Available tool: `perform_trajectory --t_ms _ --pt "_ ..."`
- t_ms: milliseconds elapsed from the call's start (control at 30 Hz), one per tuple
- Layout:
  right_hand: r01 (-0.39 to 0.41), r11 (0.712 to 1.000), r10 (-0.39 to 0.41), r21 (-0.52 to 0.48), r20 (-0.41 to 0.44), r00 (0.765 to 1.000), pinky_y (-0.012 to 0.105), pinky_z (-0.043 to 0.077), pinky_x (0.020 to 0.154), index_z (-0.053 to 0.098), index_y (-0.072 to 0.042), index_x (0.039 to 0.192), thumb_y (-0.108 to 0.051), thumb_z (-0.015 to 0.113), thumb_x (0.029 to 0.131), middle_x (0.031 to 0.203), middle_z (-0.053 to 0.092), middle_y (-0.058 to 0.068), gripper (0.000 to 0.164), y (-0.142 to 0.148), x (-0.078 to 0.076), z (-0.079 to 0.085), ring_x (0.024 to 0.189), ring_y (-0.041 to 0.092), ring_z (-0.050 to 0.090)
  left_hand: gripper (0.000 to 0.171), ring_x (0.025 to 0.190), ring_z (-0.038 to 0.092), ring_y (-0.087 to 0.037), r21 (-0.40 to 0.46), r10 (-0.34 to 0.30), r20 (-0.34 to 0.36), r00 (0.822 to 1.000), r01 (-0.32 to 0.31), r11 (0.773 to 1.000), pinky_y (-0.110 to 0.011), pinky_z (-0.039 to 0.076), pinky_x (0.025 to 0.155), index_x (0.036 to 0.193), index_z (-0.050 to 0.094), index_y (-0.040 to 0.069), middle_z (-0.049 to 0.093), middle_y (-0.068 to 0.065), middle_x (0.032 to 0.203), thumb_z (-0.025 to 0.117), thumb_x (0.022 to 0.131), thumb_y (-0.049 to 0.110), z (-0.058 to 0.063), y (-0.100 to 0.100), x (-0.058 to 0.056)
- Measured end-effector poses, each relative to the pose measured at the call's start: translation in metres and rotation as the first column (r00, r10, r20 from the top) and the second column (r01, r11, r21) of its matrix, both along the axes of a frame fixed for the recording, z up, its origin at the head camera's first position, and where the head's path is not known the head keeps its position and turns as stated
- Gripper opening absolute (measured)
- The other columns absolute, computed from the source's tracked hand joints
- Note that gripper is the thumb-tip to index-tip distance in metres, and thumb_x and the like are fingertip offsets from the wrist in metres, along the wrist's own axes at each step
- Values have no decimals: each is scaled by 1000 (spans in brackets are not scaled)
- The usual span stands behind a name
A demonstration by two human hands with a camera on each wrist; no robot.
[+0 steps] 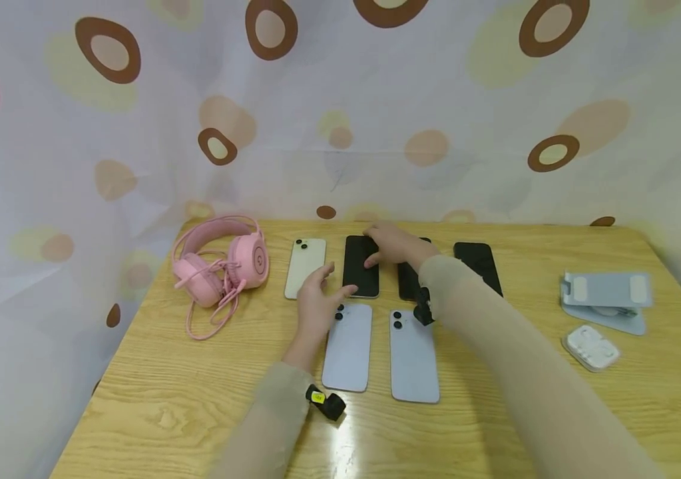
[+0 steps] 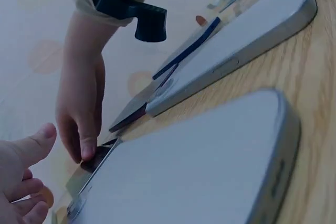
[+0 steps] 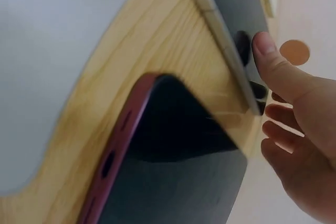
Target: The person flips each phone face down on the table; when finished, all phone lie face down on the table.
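Note:
In the back row on the wooden table lies a phone with its dark screen up (image 1: 359, 266), a pale metal edge showing in the right wrist view. My right hand (image 1: 397, 245) is at its upper right side, the thumb over the screen and the fingers beside the far end; whether they touch is unclear. The left hand (image 1: 316, 303) hovers at the phone's lower left, thumb and fingers spread, holding nothing. Below it lies a pale blue phone (image 1: 347, 352), back up. A second pale blue phone (image 1: 415, 362) lies to the right, partly under the right wrist's camera.
A white phone (image 1: 304, 269) lies back left, beside pink headphones (image 1: 251, 261). Dark-screened phones, one with a reddish edge (image 3: 126, 124), lie under and beyond the right forearm, including one at the right (image 1: 478, 263). A folding stand (image 1: 606, 293) and earphone case (image 1: 592, 347) are far right.

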State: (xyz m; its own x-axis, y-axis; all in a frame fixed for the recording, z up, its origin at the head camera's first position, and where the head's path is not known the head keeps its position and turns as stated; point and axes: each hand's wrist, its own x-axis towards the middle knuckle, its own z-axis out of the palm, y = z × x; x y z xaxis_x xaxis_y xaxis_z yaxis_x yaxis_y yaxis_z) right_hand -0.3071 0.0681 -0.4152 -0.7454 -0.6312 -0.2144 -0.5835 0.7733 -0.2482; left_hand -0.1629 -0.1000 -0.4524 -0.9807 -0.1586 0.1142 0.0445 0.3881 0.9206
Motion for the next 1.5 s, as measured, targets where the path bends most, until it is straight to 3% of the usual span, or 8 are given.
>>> perform_trajectory --t_ms 133,233,500,900,1333,1500 --pt "3 999 -3 34 2 1000 47 32 106 39 10 139 -39 69 85 139 42 27 79 1 2 -5 128 40 40 67 120 51 -32 -12 -35 -20 999 35 999 -39 44 98 135 52 1 54 -13 133 79 79 25 -4 19 -7" --pt "13 999 -14 35 15 1000 48 32 106 38 10 140 -39 69 85 140 41 28 79 -2 3 -6 129 41 39 66 121 50 -31 -34 -25 -37 999 24 999 -40 42 100 134 52 1 54 -14 131 80 79 24 -11 26 -11" --pt "49 999 -49 19 22 999 48 32 106 38 8 140 -41 72 82 140 39 28 83 -7 1 -10 129 41 37 67 123 47 -30 -71 21 -22 1000 -22 997 -41 38 103 133 52 0 54 -16 130 81 77 21 -19 26 -12" --pt "134 990 -137 43 85 987 46 35 105 43 8 138 -38 77 79 138 39 29 82 -9 -3 0 127 40 39 76 126 45 -32 -185 -11 8 1000 12 983 -41 37 104 137 48 -1 50 -18 136 85 73 19 -17 27 -11" --pt "190 981 -183 -44 142 973 44 40 101 48 10 130 -32 82 76 130 48 27 77 -6 -9 2 119 37 47 80 127 44 -30 -222 -30 10 1000 31 975 -40 36 105 139 45 0 48 -17 137 85 72 21 -16 30 -12" --pt "229 959 -201 -168 167 965 39 47 84 56 9 116 -28 84 74 112 58 22 63 -3 -13 0 96 32 55 81 126 45 -30 -236 -19 -1 1000 19 972 -40 38 104 139 46 1 49 -17 136 86 71 20 -16 30 -13"
